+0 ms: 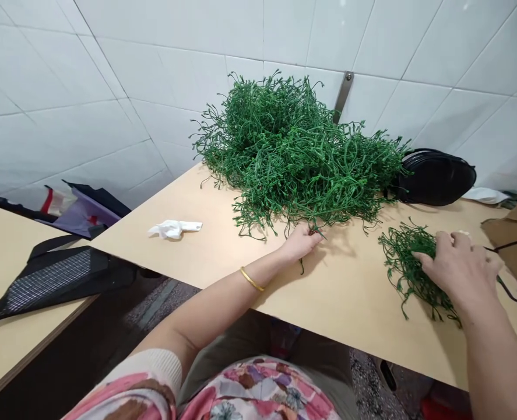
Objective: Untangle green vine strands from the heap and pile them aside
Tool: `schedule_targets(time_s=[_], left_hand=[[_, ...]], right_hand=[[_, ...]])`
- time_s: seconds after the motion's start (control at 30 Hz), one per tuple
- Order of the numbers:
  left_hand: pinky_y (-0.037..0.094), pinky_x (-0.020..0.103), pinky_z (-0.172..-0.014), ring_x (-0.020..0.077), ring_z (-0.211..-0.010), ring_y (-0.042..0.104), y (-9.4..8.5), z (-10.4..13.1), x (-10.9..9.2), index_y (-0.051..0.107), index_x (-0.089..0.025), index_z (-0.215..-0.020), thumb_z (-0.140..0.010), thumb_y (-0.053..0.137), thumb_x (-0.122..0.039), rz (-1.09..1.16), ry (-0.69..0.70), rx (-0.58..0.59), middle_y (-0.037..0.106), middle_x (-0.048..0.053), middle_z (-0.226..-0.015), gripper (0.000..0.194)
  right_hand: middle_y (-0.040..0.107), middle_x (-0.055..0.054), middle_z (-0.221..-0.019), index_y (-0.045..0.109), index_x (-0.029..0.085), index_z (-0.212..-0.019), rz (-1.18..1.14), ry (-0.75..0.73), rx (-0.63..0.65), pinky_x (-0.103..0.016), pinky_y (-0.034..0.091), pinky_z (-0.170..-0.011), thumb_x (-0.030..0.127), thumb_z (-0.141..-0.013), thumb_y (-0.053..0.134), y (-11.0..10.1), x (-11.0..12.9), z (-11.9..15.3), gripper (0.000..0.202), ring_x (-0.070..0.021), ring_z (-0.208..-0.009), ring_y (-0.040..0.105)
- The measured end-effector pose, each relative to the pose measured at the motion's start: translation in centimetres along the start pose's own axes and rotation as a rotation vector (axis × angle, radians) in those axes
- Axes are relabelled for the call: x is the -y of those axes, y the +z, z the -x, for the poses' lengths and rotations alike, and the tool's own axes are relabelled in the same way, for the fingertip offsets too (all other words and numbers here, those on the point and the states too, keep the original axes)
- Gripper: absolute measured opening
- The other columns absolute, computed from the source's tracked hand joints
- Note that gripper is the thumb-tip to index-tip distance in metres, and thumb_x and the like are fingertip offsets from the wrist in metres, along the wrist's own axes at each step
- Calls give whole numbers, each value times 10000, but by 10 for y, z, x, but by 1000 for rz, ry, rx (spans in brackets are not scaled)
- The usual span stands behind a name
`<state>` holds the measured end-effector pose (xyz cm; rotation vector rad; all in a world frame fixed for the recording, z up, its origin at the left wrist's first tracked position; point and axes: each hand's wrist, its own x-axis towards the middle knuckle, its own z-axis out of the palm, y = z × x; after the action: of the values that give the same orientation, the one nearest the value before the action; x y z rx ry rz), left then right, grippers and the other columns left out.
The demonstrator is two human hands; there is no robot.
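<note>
A large tangled heap of green artificial plant stems (293,151) with small budded tips lies on the pale wooden table (354,297) against the wall. At the heap's front edge, my left hand (301,242) is closed in a pinch on a green stem, part of which hangs below the fingers. Off to the right lies a smaller bunch of green stems (409,254). My right hand (461,265) is over this bunch with thumb and fingers curled around it; the fingertips are partly hidden.
Crumpled white tissue (175,228) lies on the left of the table. A black rounded case (437,177) stands right of the heap, with brown cardboard (514,245) at the right edge. A black mesh bag (61,277) rests on another table at left. White tiled wall (188,76) is behind.
</note>
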<state>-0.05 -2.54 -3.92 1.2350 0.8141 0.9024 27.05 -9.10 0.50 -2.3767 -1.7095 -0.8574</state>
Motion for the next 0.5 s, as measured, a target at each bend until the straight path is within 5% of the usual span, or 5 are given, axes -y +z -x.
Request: schedule_targets(time_s=[0.1, 0.23, 0.3, 0.4, 0.5], left_hand=[[306, 211, -507, 63, -484, 344, 1, 1, 4, 497, -155, -721, -767, 510, -225, -229, 102, -45, 377, -57, -519, 85], [337, 237, -590, 97, -592, 402, 1, -1, 10, 520, -144, -695, -777, 499, -216, -469, 205, -74, 456, -20, -595, 111], [354, 245, -619, 107, -621, 426, 1, -2, 11, 535, -141, -710, -778, 504, -218, -467, 201, -62, 484, -10, -616, 108], [349, 240, -606, 93, -603, 422, 0, -2, 9, 553, -130, -722, -755, 536, -195, -350, 176, -9, 496, -11, -619, 75], [278, 222, -508, 55, -505, 351, -4, 0, 2, 555, -126, -715, -682, 623, -183, -121, 28, 70, 465, -31, -575, 94]], right_hand=[[617, -208, -1010, 633, 178, -949, -92, 1, -23, -462, 341, -683, 417, -794, 552, 0, 14, 6, 296, -384, -937, 543], [660, -81, -891, 635, 202, -928, -717, -205, -31, -355, 434, -699, 387, -855, 464, -23, 65, 15, 262, -224, -806, 597], [639, -78, -866, 621, 176, -941, -875, -278, -190, -321, 445, -719, 352, -866, 456, -39, 94, 17, 252, -182, -761, 582], [588, -129, -1041, 595, 158, -1063, -727, -432, -377, -348, 403, -795, 295, -866, 454, -50, 126, 10, 278, -213, -904, 534], [563, -145, -1117, 630, 165, -928, -464, -475, -376, -385, 335, -825, 272, -848, 469, -39, 134, -3, 210, -264, -1001, 461]])
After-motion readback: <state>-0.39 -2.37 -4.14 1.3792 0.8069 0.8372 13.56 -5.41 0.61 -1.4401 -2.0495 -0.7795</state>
